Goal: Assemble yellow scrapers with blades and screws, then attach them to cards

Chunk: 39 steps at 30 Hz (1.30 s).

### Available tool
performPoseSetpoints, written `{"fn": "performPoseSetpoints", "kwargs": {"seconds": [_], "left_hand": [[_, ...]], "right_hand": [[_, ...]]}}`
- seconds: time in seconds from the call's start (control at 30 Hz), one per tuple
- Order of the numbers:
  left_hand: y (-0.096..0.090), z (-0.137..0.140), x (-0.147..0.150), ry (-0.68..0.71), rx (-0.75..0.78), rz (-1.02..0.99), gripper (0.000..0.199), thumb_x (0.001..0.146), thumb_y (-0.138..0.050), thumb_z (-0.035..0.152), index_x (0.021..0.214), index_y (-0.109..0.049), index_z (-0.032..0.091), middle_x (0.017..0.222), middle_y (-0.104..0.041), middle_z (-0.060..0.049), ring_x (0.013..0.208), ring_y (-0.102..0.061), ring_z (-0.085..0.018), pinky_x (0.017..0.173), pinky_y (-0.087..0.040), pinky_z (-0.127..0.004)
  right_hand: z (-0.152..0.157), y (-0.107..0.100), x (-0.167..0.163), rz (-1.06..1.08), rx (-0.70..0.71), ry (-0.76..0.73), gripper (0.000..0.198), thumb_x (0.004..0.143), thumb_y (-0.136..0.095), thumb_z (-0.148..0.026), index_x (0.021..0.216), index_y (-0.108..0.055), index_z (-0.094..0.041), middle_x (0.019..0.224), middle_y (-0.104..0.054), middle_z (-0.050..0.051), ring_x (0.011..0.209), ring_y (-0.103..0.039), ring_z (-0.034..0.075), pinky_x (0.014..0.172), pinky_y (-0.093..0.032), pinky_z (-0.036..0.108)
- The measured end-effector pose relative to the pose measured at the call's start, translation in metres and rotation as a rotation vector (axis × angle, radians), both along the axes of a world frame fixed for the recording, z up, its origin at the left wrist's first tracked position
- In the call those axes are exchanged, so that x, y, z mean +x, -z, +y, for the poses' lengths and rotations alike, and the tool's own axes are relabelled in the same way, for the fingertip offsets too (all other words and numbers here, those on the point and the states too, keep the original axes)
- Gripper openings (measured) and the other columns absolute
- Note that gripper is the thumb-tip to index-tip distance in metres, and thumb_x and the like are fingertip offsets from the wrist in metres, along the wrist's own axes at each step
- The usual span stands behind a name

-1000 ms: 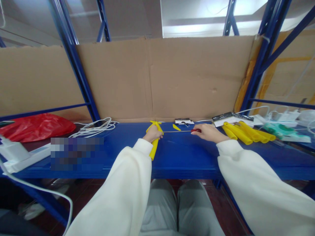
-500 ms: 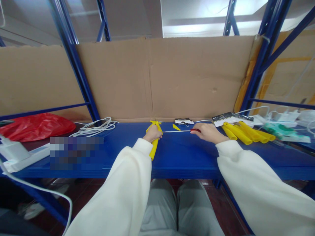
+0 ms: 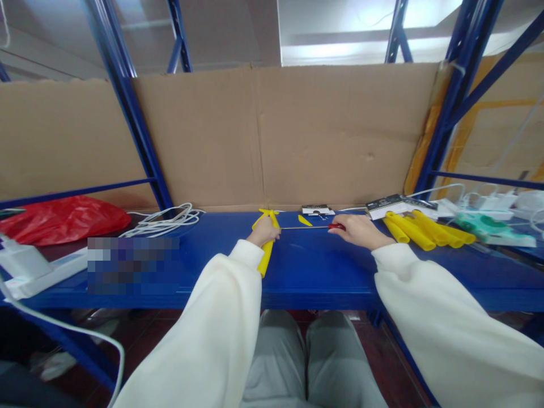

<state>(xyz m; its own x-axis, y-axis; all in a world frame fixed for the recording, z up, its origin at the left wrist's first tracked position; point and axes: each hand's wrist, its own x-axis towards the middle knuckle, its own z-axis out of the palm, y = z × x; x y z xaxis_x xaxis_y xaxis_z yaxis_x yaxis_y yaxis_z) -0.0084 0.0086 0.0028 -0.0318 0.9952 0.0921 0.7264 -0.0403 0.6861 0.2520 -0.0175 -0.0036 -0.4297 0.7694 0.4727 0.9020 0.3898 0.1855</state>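
My left hand is closed around a yellow plastic tube-like piece, which lies aslant on the blue shelf. At its far end are small yellow prongs, partly hidden by the fingers. My right hand grips the red handle of a screwdriver. The long metal shaft runs level to the left and its tip meets the yellow piece at my left hand; the exact contact point is hidden. Behind the shaft lies a small loose yellow piece.
Several yellow tubes lie right of my right hand, beside a black-and-white package. A small black-and-white box stands at the back. Left are coiled white cable, a red bag and a power strip. Cardboard walls the back.
My right hand has turned slightly with the screwdriver handle and shifted a touch left. My left hand and the yellow piece stay in place.
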Motion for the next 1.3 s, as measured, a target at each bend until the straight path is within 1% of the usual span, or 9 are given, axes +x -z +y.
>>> {"fn": "performPoseSetpoints", "kwargs": {"seconds": [0.13,0.23,0.33,0.5,0.67,0.77,0.93,1.13,1.3], "left_hand": [[-0.0004,-0.0001,-0.0011,0.005,0.007,0.051,0.013,0.068,-0.061,0.002,0.057,-0.065,0.008,0.052,-0.062,-0.008,0.050,-0.062,-0.017,0.056,-0.049,-0.025],[-0.0001,0.0011,-0.0012,0.000,0.002,0.058,0.012,0.068,-0.063,0.002,0.058,-0.065,0.008,0.049,-0.061,-0.007,0.051,-0.063,-0.017,0.057,-0.050,-0.024],[0.0005,0.0018,-0.0003,-0.016,-0.012,0.052,0.012,0.067,-0.063,0.002,0.058,-0.065,0.008,0.046,-0.059,-0.006,0.050,-0.062,-0.016,0.057,-0.050,-0.023],[0.0012,0.0000,0.0023,-0.038,-0.001,0.070,0.012,0.071,-0.060,0.003,0.062,-0.067,0.006,0.057,-0.066,-0.010,0.052,-0.063,-0.016,0.053,-0.049,-0.023],[-0.0009,-0.0014,0.0031,-0.028,-0.036,0.124,0.010,0.073,-0.060,0.005,0.070,-0.069,0.004,0.071,-0.072,-0.013,0.061,-0.067,-0.017,0.057,-0.051,-0.022],[-0.0020,-0.0023,0.0036,-0.030,-0.044,0.120,0.011,0.074,-0.059,0.005,0.074,-0.070,0.003,0.074,-0.072,-0.014,0.060,-0.067,-0.017,0.057,-0.052,-0.022],[-0.0033,-0.0044,0.0042,-0.038,-0.046,0.100,0.010,0.076,-0.060,0.006,0.074,-0.069,0.003,0.071,-0.072,-0.013,0.059,-0.067,-0.016,0.057,-0.052,-0.023],[-0.0031,-0.0037,0.0039,-0.048,-0.050,0.089,0.008,0.076,-0.061,0.006,0.073,-0.068,0.004,0.068,-0.071,-0.011,0.058,-0.066,-0.015,0.054,-0.049,-0.019],[-0.0019,-0.0023,0.0033,-0.059,-0.045,0.095,0.007,0.074,-0.062,0.006,0.071,-0.068,0.005,0.062,-0.069,-0.009,0.057,-0.066,-0.015,0.055,-0.051,-0.020]], "right_hand": [[-0.0027,-0.0016,-0.0035,0.015,-0.038,0.023,0.028,0.094,-0.044,-0.039,0.090,-0.065,-0.020,0.091,-0.074,0.009,0.081,-0.067,0.023,0.065,-0.039,0.029],[-0.0018,-0.0012,-0.0035,0.022,-0.065,0.041,0.025,0.087,-0.057,-0.043,0.098,-0.061,-0.021,0.081,-0.072,0.007,0.073,-0.066,0.023,0.063,-0.039,0.029],[0.0005,0.0003,-0.0019,0.005,-0.074,0.049,0.022,0.084,-0.062,-0.036,0.099,-0.058,-0.021,0.077,-0.071,0.005,0.070,-0.065,0.022,0.061,-0.037,0.028],[0.0027,0.0021,-0.0001,0.003,-0.013,0.022,0.006,0.087,-0.056,-0.028,0.087,-0.056,-0.022,0.079,-0.070,0.005,0.071,-0.063,0.020,0.058,-0.033,0.027],[0.0028,0.0025,0.0012,0.000,0.058,-0.002,0.006,0.085,-0.057,-0.026,0.084,-0.059,-0.021,0.083,-0.069,0.006,0.075,-0.063,0.020,0.060,-0.034,0.027],[0.0026,0.0029,0.0026,0.001,0.095,-0.010,0.009,0.085,-0.059,-0.029,0.086,-0.063,-0.020,0.086,-0.070,0.007,0.078,-0.064,0.021,0.062,-0.036,0.027],[0.0030,0.0039,0.0048,0.007,0.083,-0.056,0.019,0.088,-0.058,-0.037,0.088,-0.068,-0.021,0.092,-0.073,0.006,0.082,-0.066,0.021,0.065,-0.041,0.028],[0.0053,0.0042,0.0037,0.045,0.013,-0.031,0.025,0.091,-0.054,-0.041,0.095,-0.069,-0.021,0.099,-0.074,0.007,0.086,-0.068,0.023,0.070,-0.045,0.029],[0.0058,0.0027,0.0023,0.054,-0.026,-0.018,0.022,0.085,-0.063,-0.039,0.098,-0.064,-0.021,0.089,-0.074,0.006,0.078,-0.068,0.022,0.067,-0.044,0.028]]}}
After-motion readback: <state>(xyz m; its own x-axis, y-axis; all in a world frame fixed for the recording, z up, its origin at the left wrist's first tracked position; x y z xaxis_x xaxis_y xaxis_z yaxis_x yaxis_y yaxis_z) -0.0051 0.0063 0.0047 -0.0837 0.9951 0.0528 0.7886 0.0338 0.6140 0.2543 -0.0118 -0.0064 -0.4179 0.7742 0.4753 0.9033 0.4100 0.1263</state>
